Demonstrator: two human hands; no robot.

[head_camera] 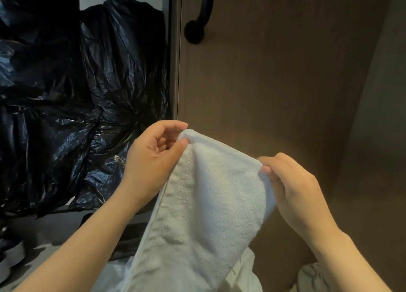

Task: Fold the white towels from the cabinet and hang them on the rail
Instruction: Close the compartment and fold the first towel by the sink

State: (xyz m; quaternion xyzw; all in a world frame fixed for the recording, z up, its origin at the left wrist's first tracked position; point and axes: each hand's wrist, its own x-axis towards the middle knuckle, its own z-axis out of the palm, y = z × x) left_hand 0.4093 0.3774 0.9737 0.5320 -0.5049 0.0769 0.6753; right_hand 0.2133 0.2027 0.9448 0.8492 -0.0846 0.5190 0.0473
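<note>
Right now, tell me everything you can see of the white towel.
The white towel looks like soft, fluffy terry cloth with a flat stitched hem along its top and left edges. It is held up, its top edge slanting down from left to right, and it hangs loosely with a fold down the middle; its lower end runs out of view. The left hand pinches the upper left corner, the right hand grips the upper right corner. Behind it is a brown cabinet door.
</note>
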